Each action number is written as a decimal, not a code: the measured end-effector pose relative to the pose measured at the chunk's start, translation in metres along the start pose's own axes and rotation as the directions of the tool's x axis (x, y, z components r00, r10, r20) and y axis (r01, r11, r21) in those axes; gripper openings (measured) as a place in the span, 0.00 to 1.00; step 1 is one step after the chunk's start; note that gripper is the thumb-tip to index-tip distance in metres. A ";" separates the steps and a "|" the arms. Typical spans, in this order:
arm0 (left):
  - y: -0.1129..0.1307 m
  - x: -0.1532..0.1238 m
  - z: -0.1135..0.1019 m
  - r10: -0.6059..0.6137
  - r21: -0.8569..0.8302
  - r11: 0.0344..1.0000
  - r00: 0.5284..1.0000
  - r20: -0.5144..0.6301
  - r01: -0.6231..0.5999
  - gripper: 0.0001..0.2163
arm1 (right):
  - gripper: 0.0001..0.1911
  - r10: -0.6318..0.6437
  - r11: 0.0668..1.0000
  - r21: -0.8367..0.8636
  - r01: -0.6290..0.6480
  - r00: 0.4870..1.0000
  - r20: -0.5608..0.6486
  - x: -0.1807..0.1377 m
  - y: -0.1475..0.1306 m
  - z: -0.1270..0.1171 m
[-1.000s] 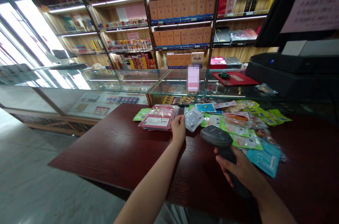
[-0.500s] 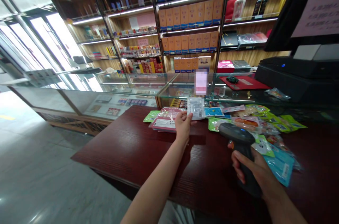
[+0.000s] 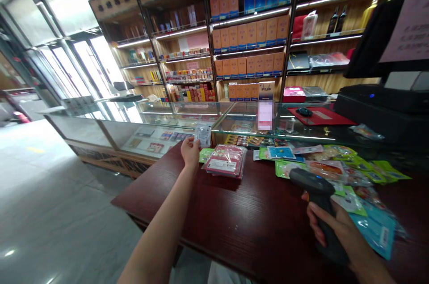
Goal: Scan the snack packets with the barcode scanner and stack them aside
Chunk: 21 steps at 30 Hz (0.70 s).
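My left hand [image 3: 190,152] pinches a small clear-and-silver packet [image 3: 203,135] with printing on it, raised near the far left edge of the dark wooden table [image 3: 187,226]. Just right of that hand lies a stack of pink packages [image 3: 225,161] in clear plastic, with a green packet [image 3: 205,154] partly beneath it. A black barcode scanner [image 3: 313,185] is gripped by its handle in my right hand [image 3: 330,226], its head pointing left. Close to the scanner are a green-and-white packet [image 3: 284,169], a sausage packet [image 3: 325,170] and a light-blue packet [image 3: 375,228].
Several snack packets [image 3: 362,163] spread across the table's right side. Behind it stands a glass display counter [image 3: 161,116] bearing a red mat [image 3: 321,116] and a mouse [image 3: 304,112]. A dark monitor [image 3: 375,38] rises at right. Shelves of boxes [image 3: 248,36] line the wall.
My left hand has carried the silver packet leftward, from right of the pink stack to its left side. My right hand still holds the scanner. The view has shifted slightly.
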<state>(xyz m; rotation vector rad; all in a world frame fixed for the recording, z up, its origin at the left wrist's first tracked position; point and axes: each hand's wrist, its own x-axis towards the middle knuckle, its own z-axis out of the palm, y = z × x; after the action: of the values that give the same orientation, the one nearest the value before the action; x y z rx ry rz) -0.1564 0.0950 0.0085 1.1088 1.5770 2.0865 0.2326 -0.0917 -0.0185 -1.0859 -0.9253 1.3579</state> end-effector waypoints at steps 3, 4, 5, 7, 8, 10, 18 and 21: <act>-0.017 0.011 -0.015 -0.060 0.179 0.982 0.998 -0.037 0.066 0.12 | 0.24 0.001 1.000 -0.003 -0.001 1.000 0.003 0.002 0.002 -0.002; -0.023 0.013 -0.019 -0.087 0.252 0.963 0.996 -0.036 0.093 0.13 | 0.24 0.000 1.000 -0.006 0.000 1.000 0.006 0.002 0.004 -0.003; -0.028 0.014 -0.022 -0.114 0.319 0.941 0.993 -0.030 0.118 0.14 | 0.24 -0.002 1.000 -0.006 0.002 1.000 0.010 0.003 0.005 -0.004; -0.039 0.013 -0.026 -0.161 0.416 0.897 0.987 -0.007 0.149 0.14 | 0.23 0.002 1.000 0.001 -0.002 1.000 0.013 0.005 0.008 -0.006; -0.044 0.011 -0.028 -0.174 0.444 0.883 0.985 0.002 0.155 0.14 | 0.23 0.008 1.000 0.007 -0.008 1.000 0.010 0.006 0.009 -0.007; -0.052 0.008 -0.031 -0.188 0.479 0.863 0.982 0.011 0.160 0.12 | 0.23 0.015 1.000 0.016 -0.015 1.000 0.005 0.007 0.011 -0.008; -0.050 -0.001 -0.034 -0.183 0.801 0.597 0.980 0.072 0.052 0.15 | 0.24 0.013 0.999 0.029 -0.014 1.000 0.014 0.009 0.011 -0.009; -0.042 -0.002 -0.032 -0.185 0.844 0.537 0.974 0.130 -0.010 0.15 | 0.24 0.011 1.000 0.026 -0.012 1.000 0.018 0.010 0.013 -0.010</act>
<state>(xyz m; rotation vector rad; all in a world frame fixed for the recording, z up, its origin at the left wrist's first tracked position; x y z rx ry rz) -0.1871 0.0868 -0.0343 1.3934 2.5439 0.9897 0.2387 -0.0837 -0.0345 -1.0622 -0.9137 1.3876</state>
